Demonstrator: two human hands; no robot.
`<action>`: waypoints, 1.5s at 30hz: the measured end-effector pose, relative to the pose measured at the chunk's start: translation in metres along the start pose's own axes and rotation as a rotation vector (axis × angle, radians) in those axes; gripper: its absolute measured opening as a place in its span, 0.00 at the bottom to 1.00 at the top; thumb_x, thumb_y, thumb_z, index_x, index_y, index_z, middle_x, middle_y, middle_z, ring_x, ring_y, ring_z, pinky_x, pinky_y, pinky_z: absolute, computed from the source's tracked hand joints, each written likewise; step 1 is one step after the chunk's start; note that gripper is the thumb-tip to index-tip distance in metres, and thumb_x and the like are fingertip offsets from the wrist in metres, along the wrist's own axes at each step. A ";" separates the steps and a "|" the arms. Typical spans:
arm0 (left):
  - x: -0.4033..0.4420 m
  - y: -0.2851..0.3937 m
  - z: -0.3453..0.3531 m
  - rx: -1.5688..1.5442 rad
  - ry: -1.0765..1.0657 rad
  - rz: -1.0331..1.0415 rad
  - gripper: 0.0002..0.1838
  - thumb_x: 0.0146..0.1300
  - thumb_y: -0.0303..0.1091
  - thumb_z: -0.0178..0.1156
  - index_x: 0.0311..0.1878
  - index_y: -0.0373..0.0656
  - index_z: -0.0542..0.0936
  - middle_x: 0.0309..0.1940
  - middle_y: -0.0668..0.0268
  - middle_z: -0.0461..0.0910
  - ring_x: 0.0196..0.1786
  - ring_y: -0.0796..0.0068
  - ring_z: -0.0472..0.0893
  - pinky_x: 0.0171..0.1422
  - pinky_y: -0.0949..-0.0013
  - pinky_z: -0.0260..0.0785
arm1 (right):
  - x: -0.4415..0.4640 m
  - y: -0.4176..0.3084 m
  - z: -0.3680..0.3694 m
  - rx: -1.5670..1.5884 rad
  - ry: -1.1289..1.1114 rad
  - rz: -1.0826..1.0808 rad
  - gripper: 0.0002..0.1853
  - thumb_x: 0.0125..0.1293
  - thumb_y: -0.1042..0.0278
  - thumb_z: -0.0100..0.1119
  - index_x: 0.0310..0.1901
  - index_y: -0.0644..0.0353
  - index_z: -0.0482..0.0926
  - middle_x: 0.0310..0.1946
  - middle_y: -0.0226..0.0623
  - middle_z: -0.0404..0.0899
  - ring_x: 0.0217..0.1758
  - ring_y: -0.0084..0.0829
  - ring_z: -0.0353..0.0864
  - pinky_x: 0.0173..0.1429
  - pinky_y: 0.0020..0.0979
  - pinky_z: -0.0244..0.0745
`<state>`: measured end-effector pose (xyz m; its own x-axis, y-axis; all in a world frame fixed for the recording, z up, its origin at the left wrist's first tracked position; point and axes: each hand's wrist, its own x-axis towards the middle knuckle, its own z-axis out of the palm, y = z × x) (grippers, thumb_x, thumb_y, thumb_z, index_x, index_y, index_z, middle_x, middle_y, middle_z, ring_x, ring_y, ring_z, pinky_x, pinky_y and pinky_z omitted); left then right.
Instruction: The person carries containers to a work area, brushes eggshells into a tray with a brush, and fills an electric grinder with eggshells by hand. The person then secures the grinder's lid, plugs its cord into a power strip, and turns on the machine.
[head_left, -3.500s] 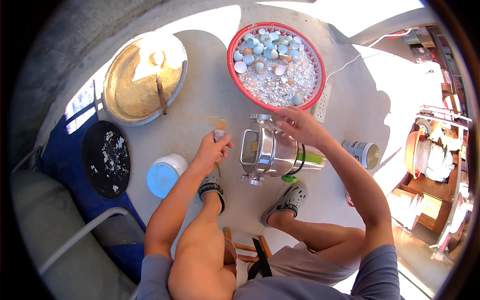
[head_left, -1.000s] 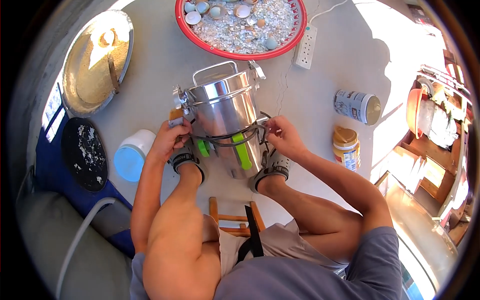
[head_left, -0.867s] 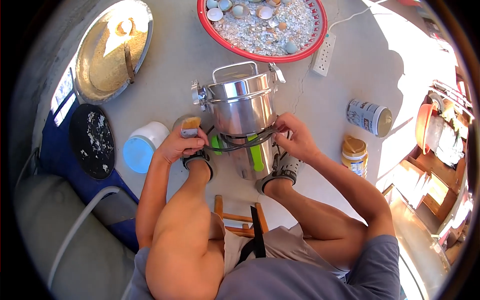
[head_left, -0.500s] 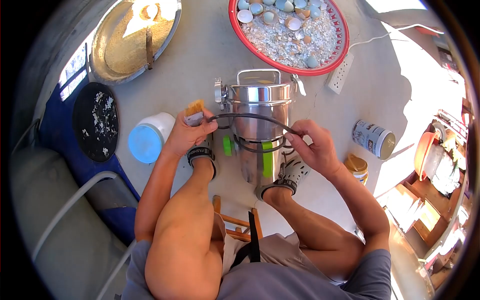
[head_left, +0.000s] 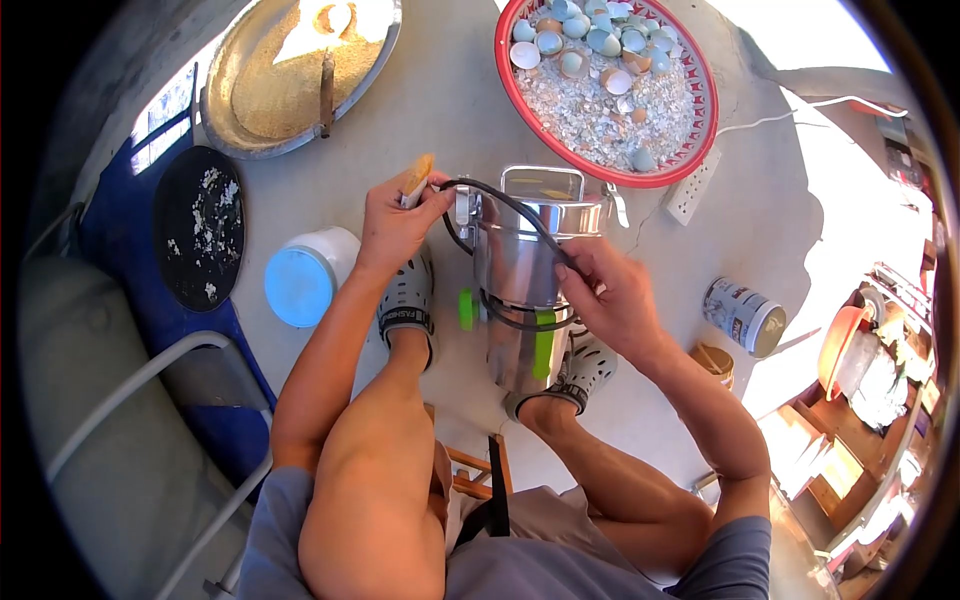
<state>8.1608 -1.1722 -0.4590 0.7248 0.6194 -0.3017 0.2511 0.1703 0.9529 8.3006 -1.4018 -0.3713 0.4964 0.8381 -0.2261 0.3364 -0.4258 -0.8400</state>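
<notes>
A shiny steel canister (head_left: 520,265) with a wire handle, side clamps and green parts stands between my feet. Black cable (head_left: 515,208) loops around it and rises over its front. My left hand (head_left: 398,225), left of the canister's top, grips a small brush (head_left: 416,182) with tan bristles and pinches one part of the cable. At the canister's right side, my right hand (head_left: 615,295) is closed on another part of the same cable. The stretch between the hands bows upward across the canister's lid edge.
A red basin (head_left: 710,130) holds eggshells; a metal pan (head_left: 245,150) holds yellowish powder. Around them are a black plate (head_left: 180,240), a blue-lidded jar (head_left: 300,287), a power strip (head_left: 693,187), a can (head_left: 740,312), another jar (head_left: 712,362) and a wooden stool (head_left: 470,468).
The canister, lying on its side at first, now stands upright. Both hands have lifted a loop of cable off its body, while the brush has stayed in my left hand.
</notes>
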 end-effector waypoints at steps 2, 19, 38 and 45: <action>0.003 -0.003 -0.002 0.075 -0.019 0.118 0.06 0.63 0.25 0.67 0.43 0.37 0.83 0.22 0.80 0.71 0.27 0.91 0.67 0.29 0.82 0.58 | -0.007 0.015 -0.004 0.258 -0.078 0.131 0.08 0.66 0.74 0.60 0.46 0.62 0.74 0.26 0.31 0.77 0.27 0.25 0.76 0.35 0.29 0.73; -0.004 -0.011 -0.008 0.163 -0.070 -0.052 0.13 0.62 0.23 0.66 0.49 0.40 0.79 0.28 0.76 0.72 0.21 0.89 0.67 0.22 0.82 0.55 | -0.126 0.101 0.049 0.107 0.098 0.273 0.05 0.64 0.71 0.55 0.41 0.60 0.74 0.37 0.42 0.77 0.40 0.48 0.78 0.44 0.43 0.74; -0.006 -0.009 -0.011 0.251 -0.027 -0.043 0.08 0.63 0.23 0.66 0.45 0.41 0.80 0.24 0.78 0.69 0.21 0.91 0.65 0.23 0.84 0.52 | -0.110 0.122 0.042 -0.004 -0.253 0.074 0.08 0.64 0.67 0.57 0.40 0.62 0.74 0.25 0.45 0.78 0.32 0.51 0.81 0.38 0.48 0.76; -0.010 -0.006 -0.008 0.286 -0.115 0.001 0.05 0.64 0.24 0.66 0.37 0.42 0.78 0.23 0.78 0.70 0.23 0.90 0.66 0.25 0.82 0.53 | -0.111 0.113 0.053 -0.254 -0.392 0.259 0.13 0.66 0.66 0.55 0.48 0.58 0.65 0.28 0.46 0.80 0.34 0.55 0.80 0.36 0.51 0.73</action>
<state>8.1468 -1.1727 -0.4613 0.7887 0.5260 -0.3182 0.4090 -0.0626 0.9104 8.2413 -1.5253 -0.4670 0.2693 0.7387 -0.6179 0.4499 -0.6637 -0.5975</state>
